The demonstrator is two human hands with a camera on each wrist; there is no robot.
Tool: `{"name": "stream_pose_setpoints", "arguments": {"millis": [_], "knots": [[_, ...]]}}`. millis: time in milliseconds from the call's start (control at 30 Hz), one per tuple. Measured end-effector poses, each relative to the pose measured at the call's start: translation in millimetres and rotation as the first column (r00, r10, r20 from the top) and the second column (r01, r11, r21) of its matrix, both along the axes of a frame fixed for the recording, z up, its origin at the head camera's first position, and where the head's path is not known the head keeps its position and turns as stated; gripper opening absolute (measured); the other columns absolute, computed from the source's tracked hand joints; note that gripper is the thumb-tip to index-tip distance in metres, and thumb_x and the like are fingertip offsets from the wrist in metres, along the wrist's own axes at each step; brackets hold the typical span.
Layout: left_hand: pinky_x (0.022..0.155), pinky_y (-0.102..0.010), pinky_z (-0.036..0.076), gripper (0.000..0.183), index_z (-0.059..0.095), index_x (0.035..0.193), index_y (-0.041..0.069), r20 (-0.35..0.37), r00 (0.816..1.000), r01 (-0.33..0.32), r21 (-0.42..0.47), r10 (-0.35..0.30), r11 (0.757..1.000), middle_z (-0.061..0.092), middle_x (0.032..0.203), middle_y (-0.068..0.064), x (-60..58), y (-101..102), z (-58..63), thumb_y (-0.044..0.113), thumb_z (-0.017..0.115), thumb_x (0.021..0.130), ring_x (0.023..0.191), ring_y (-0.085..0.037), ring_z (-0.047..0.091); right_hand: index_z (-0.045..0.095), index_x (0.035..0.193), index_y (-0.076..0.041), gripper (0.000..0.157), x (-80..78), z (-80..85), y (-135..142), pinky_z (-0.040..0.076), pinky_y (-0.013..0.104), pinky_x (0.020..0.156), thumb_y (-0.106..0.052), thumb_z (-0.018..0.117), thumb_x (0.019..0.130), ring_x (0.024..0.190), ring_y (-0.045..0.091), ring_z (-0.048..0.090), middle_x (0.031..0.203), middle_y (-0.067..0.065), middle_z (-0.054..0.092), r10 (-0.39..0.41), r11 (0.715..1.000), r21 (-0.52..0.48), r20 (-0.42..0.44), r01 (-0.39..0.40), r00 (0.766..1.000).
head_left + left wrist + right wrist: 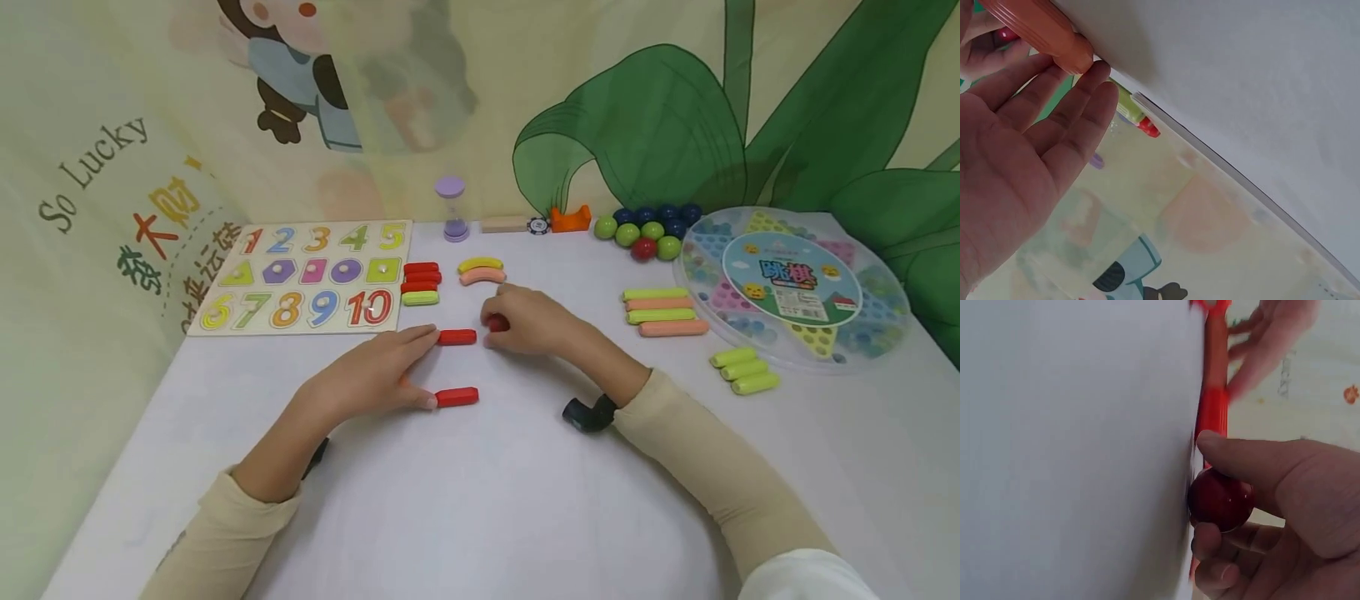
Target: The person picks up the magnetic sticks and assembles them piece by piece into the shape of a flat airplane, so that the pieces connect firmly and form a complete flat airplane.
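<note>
Two short red sticks lie one nearer and one farther: the upper red stick and the lower red stick. My left hand lies left of them, fingers extended toward the upper stick's left end and thumb at the lower one's. In the left wrist view an orange-red ridged stick crosses above the straight fingertips. Right of the upper stick, my right hand pinches a dark red ball between thumb and fingers, low at the white tabletop.
A number puzzle board lies at the left, with red sticks beside it. Yellow and pink curved pieces, a purple hourglass and green, blue and red balls stand behind. Rightward are green and pink sticks and a round game box.
</note>
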State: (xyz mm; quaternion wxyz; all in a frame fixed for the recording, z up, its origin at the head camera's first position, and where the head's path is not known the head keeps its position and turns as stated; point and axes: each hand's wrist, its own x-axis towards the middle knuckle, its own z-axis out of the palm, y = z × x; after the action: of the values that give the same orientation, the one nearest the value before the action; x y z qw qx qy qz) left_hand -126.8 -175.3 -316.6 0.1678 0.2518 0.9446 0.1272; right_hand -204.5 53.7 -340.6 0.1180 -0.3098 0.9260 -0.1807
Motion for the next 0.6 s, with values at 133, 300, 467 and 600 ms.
{"name": "stream_pose_setpoints", "arguments": {"millis": [133,300,467,600], "knots": [[0.098,-0.043,0.033,0.093,0.032,0.141,0.010,0.008,1.000,0.006,-0.006,-0.006,1.000,0.032,0.143,-0.004,0.0,1,-0.3,0.052,0.071,0.068,0.127,-0.025,0.032,0.067,0.098,-0.019,0.022,7.5,-2.8,-19,0.041,0.022,0.059,-0.029,0.070,0.079,0.072,0.011,0.047,0.082,-0.004,0.050,0.044,0.999,-0.026,-0.036,-0.045,0.998],[0.099,-0.042,0.032,0.095,0.030,0.142,0.010,0.007,1.000,0.014,-0.013,-0.013,1.000,0.030,0.144,-0.004,-0.2,1,-0.2,0.053,0.071,0.068,0.128,-0.024,0.030,0.066,0.095,-0.020,0.019,8.3,-4.8,-21,0.039,0.023,0.056,-0.030,0.070,0.079,0.069,0.011,0.047,0.079,-0.004,0.050,0.022,0.999,-0.043,-0.052,-0.024,0.998],[0.099,-0.042,0.032,0.095,0.029,0.142,0.011,0.018,1.000,0.008,-0.020,-0.008,1.000,0.029,0.144,-0.003,-0.4,0,0.3,0.055,0.070,0.068,0.128,-0.024,0.030,0.066,0.096,-0.019,0.026,1.5,0.4,-12,0.043,0.025,0.060,-0.038,0.068,0.079,0.073,0.012,0.050,0.080,-0.005,0.055,-0.008,0.998,-0.069,-0.006,0.008,1.000],[0.099,-0.042,0.032,0.094,0.029,0.142,0.012,0.035,0.999,-0.002,-0.023,0.003,1.000,0.030,0.144,-0.002,-0.7,0,0.7,0.053,0.071,0.069,0.127,-0.024,0.031,0.066,0.099,-0.015,0.027,-19.8,12.6,15,0.044,0.030,0.069,-0.037,0.062,0.084,0.081,0.016,0.052,0.088,-0.001,0.060,-0.147,0.987,-0.083,-0.064,0.141,0.987]]}}
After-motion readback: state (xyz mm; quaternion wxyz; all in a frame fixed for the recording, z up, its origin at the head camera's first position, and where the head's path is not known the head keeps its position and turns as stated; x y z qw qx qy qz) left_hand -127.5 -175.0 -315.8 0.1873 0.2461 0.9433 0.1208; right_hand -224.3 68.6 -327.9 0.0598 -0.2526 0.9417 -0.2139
